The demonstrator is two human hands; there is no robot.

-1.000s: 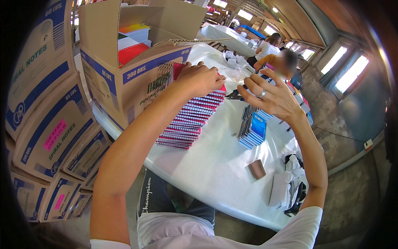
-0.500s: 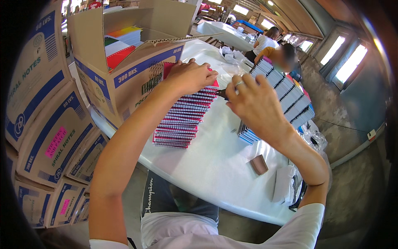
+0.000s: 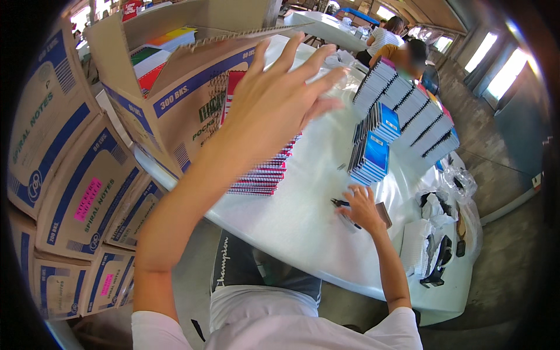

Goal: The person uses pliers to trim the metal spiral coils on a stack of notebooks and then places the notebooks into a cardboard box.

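Holding the left hand (image 3: 280, 96) at twelve o'clock with fingers spread apart, slightly blurred, hiding part of the stacked red spiral notebooks (image 3: 267, 179) just left of centre on the tabletop (image 3: 309, 233). Holding the right hand (image 3: 363, 210) at four o'clock with bent fingers by the dark pliers (image 3: 338, 202); cannot tell whether pinching or only touching. Visible near three o'clock: blue notebooks (image 3: 375, 153). Between ten and eleven: an unlidded carton (image 3: 192, 108).

The head-worn wide fisheye camera is placed at the near side of the broad, white, smooth-topped table (image 3: 297, 216), and it looks down and forward across this table, from close above.
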